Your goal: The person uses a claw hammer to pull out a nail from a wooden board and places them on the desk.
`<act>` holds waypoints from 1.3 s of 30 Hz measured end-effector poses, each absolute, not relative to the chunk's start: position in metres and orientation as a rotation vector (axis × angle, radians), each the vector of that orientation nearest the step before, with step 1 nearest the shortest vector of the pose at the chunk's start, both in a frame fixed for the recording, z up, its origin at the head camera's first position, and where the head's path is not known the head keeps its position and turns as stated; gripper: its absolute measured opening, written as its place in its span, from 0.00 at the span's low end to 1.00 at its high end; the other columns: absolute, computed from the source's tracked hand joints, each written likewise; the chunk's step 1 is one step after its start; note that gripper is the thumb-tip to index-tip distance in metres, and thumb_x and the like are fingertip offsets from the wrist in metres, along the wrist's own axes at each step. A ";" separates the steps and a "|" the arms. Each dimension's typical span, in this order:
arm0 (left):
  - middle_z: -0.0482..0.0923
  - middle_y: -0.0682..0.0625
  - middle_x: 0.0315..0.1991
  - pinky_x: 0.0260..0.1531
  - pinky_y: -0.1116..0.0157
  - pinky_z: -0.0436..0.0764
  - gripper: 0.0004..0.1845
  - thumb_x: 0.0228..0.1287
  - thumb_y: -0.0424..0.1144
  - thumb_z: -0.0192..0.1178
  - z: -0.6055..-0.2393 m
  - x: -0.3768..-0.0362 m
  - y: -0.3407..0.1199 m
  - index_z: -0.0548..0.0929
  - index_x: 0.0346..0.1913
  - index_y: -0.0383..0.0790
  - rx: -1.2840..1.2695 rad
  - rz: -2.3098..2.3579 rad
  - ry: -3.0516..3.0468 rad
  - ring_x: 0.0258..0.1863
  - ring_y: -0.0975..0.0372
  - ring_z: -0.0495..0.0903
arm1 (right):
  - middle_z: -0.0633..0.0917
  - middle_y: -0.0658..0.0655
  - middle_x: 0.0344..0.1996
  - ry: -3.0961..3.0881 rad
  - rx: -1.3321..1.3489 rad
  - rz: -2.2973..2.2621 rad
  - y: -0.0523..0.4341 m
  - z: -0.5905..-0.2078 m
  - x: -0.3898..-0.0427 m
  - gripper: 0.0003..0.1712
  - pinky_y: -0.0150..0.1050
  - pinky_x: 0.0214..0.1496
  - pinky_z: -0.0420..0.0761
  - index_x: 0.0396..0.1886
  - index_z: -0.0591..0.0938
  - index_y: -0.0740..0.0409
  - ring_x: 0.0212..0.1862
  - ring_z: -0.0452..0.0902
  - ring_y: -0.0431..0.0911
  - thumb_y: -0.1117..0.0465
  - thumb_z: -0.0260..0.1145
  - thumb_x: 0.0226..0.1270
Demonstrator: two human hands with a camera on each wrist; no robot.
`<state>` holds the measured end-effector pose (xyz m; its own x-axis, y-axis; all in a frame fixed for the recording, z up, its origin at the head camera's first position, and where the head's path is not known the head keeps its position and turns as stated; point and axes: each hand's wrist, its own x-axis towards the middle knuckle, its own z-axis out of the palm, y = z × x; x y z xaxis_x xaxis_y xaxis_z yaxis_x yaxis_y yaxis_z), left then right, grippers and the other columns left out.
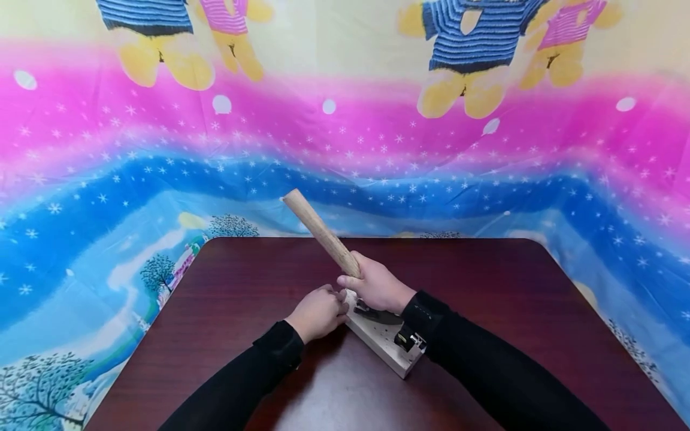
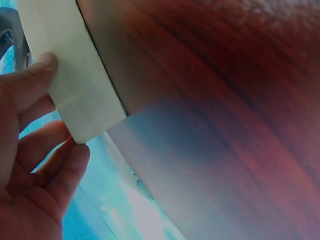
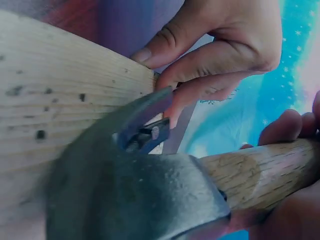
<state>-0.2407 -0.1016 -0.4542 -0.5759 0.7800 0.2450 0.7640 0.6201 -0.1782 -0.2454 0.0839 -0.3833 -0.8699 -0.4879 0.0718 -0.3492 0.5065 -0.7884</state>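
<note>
Lying near the middle of the dark table, one wooden block was held at its far end by the left hand, whose thumb and fingers were pinched on its corner. One hammer was gripped by the right hand, the fingers curled round the wooden handle close to the head. The steel head was pressed on the block's top, its claw hooked round one small nail. Several small holes were counted in the wood. One patterned cloth was hung behind the table.
</note>
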 end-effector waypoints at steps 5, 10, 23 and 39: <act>0.84 0.48 0.46 0.41 0.64 0.71 0.13 0.64 0.47 0.68 -0.452 -0.238 -0.098 0.81 0.24 0.50 -1.234 0.114 -2.598 0.27 0.60 0.76 | 0.74 0.52 0.22 2.596 -0.673 -1.433 0.096 -0.387 -0.237 0.14 0.38 0.23 0.69 0.53 0.74 0.51 0.22 0.70 0.44 0.53 0.64 0.74; 0.84 0.46 0.50 0.40 0.64 0.71 0.12 0.66 0.47 0.67 -0.452 -0.240 -0.096 0.82 0.26 0.49 -1.204 0.127 -2.634 0.28 0.59 0.76 | 0.77 0.54 0.27 2.588 -0.666 -1.545 0.102 -0.390 -0.232 0.15 0.40 0.29 0.72 0.52 0.75 0.51 0.26 0.72 0.46 0.51 0.64 0.73; 0.83 0.52 0.42 0.44 0.64 0.73 0.12 0.64 0.48 0.67 -0.455 -0.230 -0.094 0.83 0.24 0.51 -1.151 0.159 -2.626 0.27 0.60 0.76 | 0.82 0.61 0.38 2.293 -0.674 -1.594 0.094 -0.341 -0.243 0.13 0.49 0.48 0.75 0.48 0.77 0.63 0.43 0.78 0.53 0.69 0.66 0.64; 0.82 0.45 0.53 0.50 0.64 0.77 0.18 0.69 0.53 0.58 -0.453 -0.218 -0.087 0.87 0.33 0.43 -0.940 -0.020 -2.909 0.47 0.56 0.79 | 0.80 0.60 0.39 2.023 -0.608 -1.824 0.040 -0.245 -0.254 0.36 0.47 0.48 0.70 0.62 0.73 0.58 0.37 0.72 0.54 0.33 0.51 0.74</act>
